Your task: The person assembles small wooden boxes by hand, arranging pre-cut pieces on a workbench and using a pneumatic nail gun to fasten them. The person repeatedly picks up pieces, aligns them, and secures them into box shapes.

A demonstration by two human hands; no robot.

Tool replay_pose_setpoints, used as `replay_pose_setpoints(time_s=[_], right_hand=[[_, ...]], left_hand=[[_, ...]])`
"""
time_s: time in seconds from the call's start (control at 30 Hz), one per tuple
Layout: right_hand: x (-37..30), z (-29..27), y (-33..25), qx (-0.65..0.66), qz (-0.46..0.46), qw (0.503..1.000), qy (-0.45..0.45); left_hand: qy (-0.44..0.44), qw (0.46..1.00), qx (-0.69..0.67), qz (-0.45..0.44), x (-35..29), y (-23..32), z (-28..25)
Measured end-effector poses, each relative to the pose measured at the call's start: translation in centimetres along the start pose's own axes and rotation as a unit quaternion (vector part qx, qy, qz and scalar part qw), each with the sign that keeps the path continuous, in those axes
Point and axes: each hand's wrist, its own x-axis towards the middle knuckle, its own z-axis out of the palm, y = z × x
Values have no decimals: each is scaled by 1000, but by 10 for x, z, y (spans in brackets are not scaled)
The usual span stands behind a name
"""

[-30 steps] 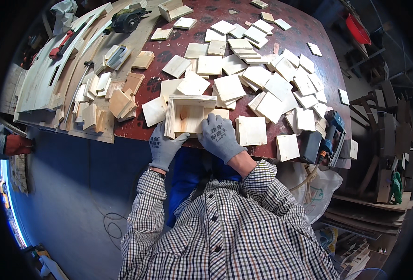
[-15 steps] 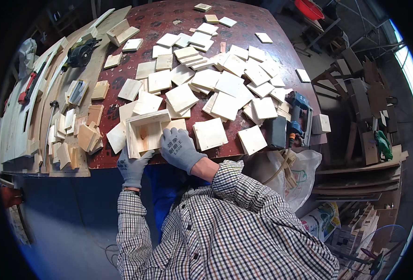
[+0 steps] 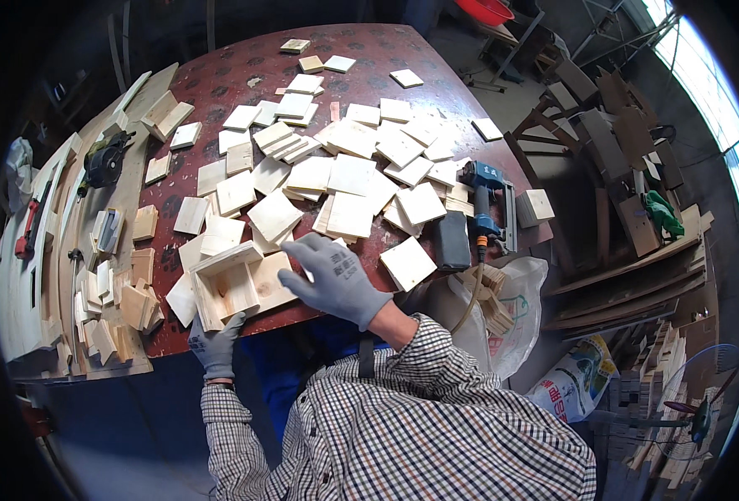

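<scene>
A small open wooden box (image 3: 209, 306) rests at the table's front edge, its hollow compartment facing up. My left hand (image 3: 213, 344), in a grey glove, grips the box's near left corner, the thumb over its front wall. A flat board (image 3: 271, 282) extends from the box's right side. Just right of it my right hand (image 3: 333, 280), also gloved, is raised with fingers apart and nothing in it. Beyond that hand lie many loose square wooden panels, among them one panel (image 3: 275, 215) close by. Another panel (image 3: 408, 264) lies to the right at the edge.
A blue nail gun (image 3: 486, 209) with a hose stands at the table's right edge, beside a dark block (image 3: 451, 240). Small wood offcuts (image 3: 139, 305) and a black power tool (image 3: 106, 161) are at left. A plastic bag (image 3: 511, 309) hangs below the front edge.
My right hand has let go of the box's right side and moved right, its fingers now apart. My left hand stays on the box. The whole view has turned and shifted.
</scene>
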Motion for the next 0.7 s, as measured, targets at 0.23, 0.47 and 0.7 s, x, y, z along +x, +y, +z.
replay_pose_setpoints(time_s=[0.23,0.47,0.7], right_hand=[[-38,-201,204,-325,334,872,149],[-82,-241,333,-325,462,825,26],[-58,-226,354,-326,494,806,-6]], left_hand=[[-10,999,-39,-11,0,0,1],[-21,999,32,19,6,1,-1],[-14,997,74,13,0,-9,-3]])
